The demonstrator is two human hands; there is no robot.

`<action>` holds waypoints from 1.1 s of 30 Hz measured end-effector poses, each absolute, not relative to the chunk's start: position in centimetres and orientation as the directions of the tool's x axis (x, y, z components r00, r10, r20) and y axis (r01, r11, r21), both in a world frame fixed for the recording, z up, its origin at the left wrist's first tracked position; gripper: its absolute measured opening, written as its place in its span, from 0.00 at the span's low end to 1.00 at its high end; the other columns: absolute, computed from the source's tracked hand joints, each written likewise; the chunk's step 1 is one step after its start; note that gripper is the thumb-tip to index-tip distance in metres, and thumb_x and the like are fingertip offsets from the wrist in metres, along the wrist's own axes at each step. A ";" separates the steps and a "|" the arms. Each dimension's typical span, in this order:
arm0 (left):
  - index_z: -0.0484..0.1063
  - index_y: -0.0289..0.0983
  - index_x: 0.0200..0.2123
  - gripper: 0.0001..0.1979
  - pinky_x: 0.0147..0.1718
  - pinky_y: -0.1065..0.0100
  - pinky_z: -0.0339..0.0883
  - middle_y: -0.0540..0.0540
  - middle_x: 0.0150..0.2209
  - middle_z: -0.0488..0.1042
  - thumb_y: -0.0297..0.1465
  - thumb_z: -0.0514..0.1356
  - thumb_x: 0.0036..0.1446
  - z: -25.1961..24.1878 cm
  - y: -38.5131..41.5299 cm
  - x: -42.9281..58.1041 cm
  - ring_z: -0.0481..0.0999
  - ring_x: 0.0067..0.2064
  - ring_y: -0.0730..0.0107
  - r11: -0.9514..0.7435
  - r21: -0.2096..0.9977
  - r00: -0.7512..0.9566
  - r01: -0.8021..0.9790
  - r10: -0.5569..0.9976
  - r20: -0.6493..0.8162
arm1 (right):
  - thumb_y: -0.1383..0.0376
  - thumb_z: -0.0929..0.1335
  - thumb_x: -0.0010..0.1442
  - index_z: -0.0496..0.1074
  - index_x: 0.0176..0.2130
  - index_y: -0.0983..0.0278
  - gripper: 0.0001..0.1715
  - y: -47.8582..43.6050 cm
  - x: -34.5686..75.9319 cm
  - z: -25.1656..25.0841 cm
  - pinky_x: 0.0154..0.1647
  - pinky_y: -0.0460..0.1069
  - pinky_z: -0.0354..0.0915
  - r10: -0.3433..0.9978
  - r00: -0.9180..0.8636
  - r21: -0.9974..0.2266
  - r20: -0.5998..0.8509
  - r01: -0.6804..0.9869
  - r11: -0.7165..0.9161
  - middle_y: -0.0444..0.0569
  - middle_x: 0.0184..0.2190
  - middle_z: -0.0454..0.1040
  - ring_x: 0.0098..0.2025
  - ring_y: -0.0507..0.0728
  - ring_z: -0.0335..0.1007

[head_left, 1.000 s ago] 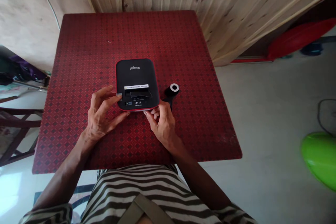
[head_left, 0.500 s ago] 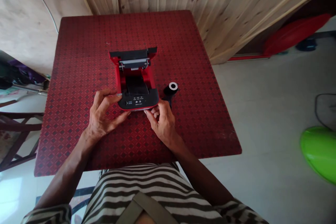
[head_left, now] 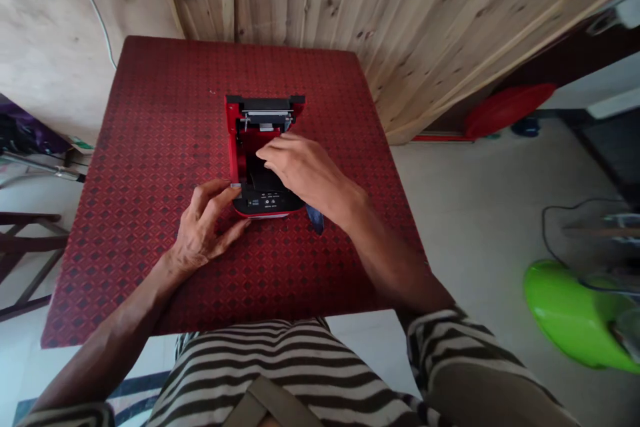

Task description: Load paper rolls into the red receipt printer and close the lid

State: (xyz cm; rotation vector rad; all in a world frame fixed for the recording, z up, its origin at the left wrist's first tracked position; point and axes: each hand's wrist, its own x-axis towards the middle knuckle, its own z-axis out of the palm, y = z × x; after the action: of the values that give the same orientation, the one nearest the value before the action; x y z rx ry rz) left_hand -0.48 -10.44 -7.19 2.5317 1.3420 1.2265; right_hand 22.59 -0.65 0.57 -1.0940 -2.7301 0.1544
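Note:
A small red and black label printer (head_left: 267, 203) stands on the table with its lid (head_left: 265, 107) raised at the back. My left hand (head_left: 203, 230) grips its front left corner, fingertips at a grey tab on the side and thumb low at the front. Over the open compartment (head_left: 245, 147) is my right hand (head_left: 305, 163), its fingers drawn together and dipping inside. Whatever they may hold is hidden. A dark blue, cloth-like piece (head_left: 315, 219) shows beside the printer's front right corner, partly under my right wrist.
The table (head_left: 165, 107) has a red patterned cover and meets a plank wall (head_left: 300, 0) at the back. A wooden chair (head_left: 30, 247) is at the left. On the floor at the right stand a bright green plastic item (head_left: 565, 313) and a cable (head_left: 545, 233).
My right hand has left the printer's front right corner and moved up over its compartment. It now covers where the black roll stood. My left hand keeps its grip; the view has shifted slightly.

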 end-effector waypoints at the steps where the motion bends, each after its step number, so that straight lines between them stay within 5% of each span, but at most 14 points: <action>1: 0.61 0.44 0.70 0.36 0.57 0.59 0.81 0.39 0.58 0.74 0.36 0.70 0.64 -7.2 -10.5 -0.5 0.79 0.58 0.57 -0.632 0.357 0.327 0.688 0.708 0.626 | 0.77 0.66 0.71 0.81 0.44 0.66 0.14 0.1 21.8 0.4 0.48 0.53 0.70 0.685 -0.726 -0.138 0.066 0.673 0.727 0.54 0.43 0.84 0.45 0.59 0.79; 10: 0.61 0.44 0.71 0.35 0.54 0.59 0.83 0.37 0.58 0.74 0.35 0.69 0.65 -7.2 -10.7 -0.4 0.80 0.58 0.57 -0.632 0.374 0.331 0.679 0.718 0.612 | 0.81 0.65 0.67 0.81 0.47 0.70 0.17 1.3 19.1 1.0 0.40 0.52 0.69 0.702 -0.689 -0.036 -0.180 0.718 0.695 0.60 0.45 0.84 0.44 0.61 0.82; 16: 0.61 0.44 0.70 0.35 0.55 0.59 0.83 0.37 0.58 0.73 0.36 0.69 0.65 -7.2 -10.6 -0.5 0.80 0.58 0.58 -0.635 0.360 0.337 0.684 0.712 0.616 | 0.76 0.68 0.67 0.78 0.48 0.69 0.12 -0.2 20.3 2.4 0.46 0.53 0.70 0.729 -0.684 -0.036 -0.026 0.730 0.683 0.56 0.45 0.84 0.45 0.61 0.81; 19: 0.61 0.44 0.70 0.35 0.55 0.59 0.83 0.38 0.57 0.74 0.37 0.70 0.65 -7.3 -10.5 -0.5 0.80 0.57 0.58 -0.634 0.359 0.329 0.685 0.709 0.624 | 0.74 0.70 0.64 0.78 0.45 0.66 0.10 -2.1 22.1 3.6 0.48 0.54 0.72 0.739 -0.642 -0.170 0.203 0.720 0.672 0.53 0.43 0.83 0.46 0.62 0.80; 22: 0.62 0.43 0.70 0.34 0.54 0.61 0.82 0.39 0.57 0.74 0.38 0.69 0.65 -7.5 -10.5 -0.6 0.80 0.57 0.59 -0.637 0.353 0.330 0.685 0.703 0.630 | 0.71 0.72 0.64 0.77 0.47 0.62 0.12 -5.4 24.7 5.0 0.48 0.54 0.75 0.751 -0.526 -0.450 0.399 0.601 0.661 0.49 0.44 0.84 0.44 0.59 0.81; 27: 0.62 0.44 0.70 0.34 0.56 0.60 0.81 0.40 0.58 0.73 0.38 0.70 0.65 -7.5 -10.5 -0.7 0.79 0.58 0.59 -0.631 0.367 0.324 0.683 0.713 0.622 | 0.69 0.75 0.62 0.77 0.54 0.56 0.21 -12.3 27.0 2.1 0.51 0.52 0.79 0.832 -0.498 -0.818 0.244 0.355 0.452 0.44 0.49 0.85 0.49 0.57 0.84; 33: 0.66 0.44 0.68 0.35 0.58 0.57 0.79 0.41 0.59 0.74 0.38 0.72 0.61 -7.3 -10.3 -0.7 0.79 0.59 0.57 -0.633 0.377 0.305 0.677 0.706 0.639 | 0.67 0.75 0.64 0.76 0.56 0.56 0.21 -16.3 24.4 -7.5 0.55 0.55 0.81 0.871 -0.403 -0.865 0.281 0.287 0.412 0.49 0.50 0.85 0.50 0.59 0.85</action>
State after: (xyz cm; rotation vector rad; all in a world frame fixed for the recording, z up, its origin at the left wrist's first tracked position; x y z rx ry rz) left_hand -0.72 -10.26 -7.29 2.5079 1.3294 1.2586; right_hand 24.43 -16.25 -7.53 -0.9876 -1.9027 0.9657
